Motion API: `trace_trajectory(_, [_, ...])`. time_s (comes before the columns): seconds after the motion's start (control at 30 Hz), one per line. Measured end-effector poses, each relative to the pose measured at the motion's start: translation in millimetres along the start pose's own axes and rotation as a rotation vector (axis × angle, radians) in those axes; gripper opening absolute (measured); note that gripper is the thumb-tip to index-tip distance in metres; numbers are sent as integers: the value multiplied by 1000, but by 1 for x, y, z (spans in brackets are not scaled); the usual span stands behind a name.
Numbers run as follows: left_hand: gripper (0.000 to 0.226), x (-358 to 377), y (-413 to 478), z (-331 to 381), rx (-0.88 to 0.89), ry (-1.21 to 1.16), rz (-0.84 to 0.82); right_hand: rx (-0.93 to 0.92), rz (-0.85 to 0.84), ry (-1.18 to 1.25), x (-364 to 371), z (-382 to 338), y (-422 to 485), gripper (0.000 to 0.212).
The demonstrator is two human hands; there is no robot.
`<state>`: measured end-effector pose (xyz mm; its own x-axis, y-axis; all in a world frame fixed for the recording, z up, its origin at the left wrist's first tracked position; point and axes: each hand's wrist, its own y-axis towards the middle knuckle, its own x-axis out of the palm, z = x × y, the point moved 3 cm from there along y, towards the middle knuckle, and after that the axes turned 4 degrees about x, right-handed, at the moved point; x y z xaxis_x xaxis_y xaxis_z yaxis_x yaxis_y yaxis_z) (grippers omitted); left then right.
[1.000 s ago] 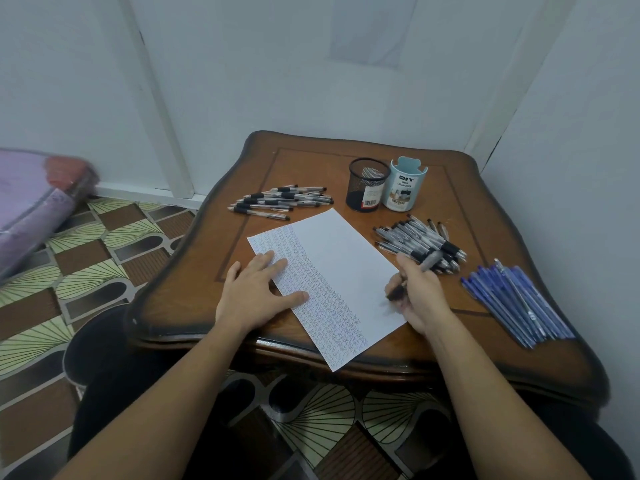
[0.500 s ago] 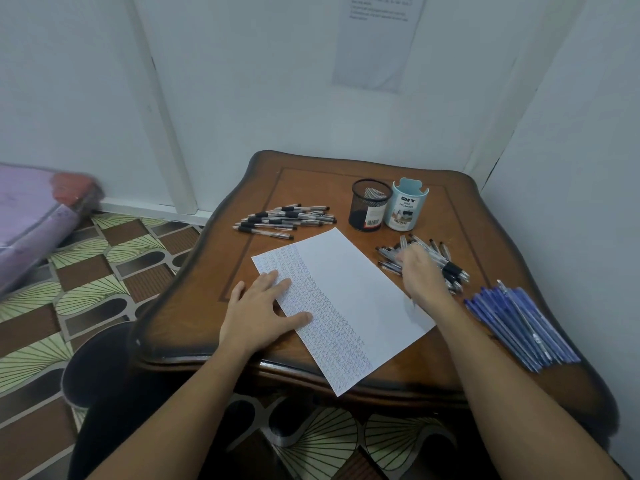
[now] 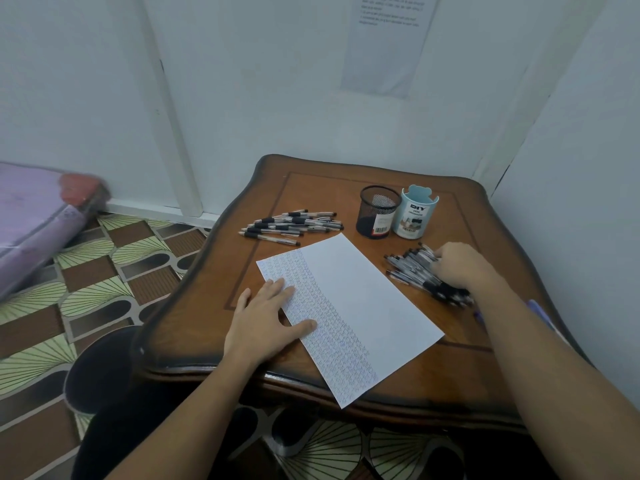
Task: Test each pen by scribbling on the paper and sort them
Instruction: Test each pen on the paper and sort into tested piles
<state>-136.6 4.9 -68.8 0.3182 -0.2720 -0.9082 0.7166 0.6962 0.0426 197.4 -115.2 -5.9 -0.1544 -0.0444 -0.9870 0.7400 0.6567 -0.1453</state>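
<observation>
Head view, looking down at a small dark brown wooden table with a scalloped edge, set into a pale corner.

A white sheet of paper lies slantwise in the middle of the table. Its left half is filled with rows of small scribbles and its near corner overhangs the table edge. The left hand lies flat with fingers spread, pressing on the sheet's left edge.

The right hand rests on a heap of black-and-clear pens just right of the paper. Its back faces the camera and the fingers curl down into the heap, so whether they pinch a pen cannot be told. The right forearm crosses the table's right side and hides most of what lies there; only a blue sliver shows beside it.

A second heap of black-and-clear pens lies beyond the paper, to the left. Beyond the paper on the right stand a black mesh cup and, touching it, a light blue pot marked DIY.

A printed white notice hangs on the wall. On the left, a purple wrapped bundle lies on the brown and cream patterned floor.
</observation>
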Motion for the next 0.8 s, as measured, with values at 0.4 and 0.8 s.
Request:
trace_trajectory(0.4, [80, 1, 0, 0, 1, 3, 6, -434, -24, 419, 34, -187, 2, 24])
trace_trajectory(0.8, [79, 1, 2, -3, 14, 44, 16, -304, -14, 867, 45, -230, 10, 19])
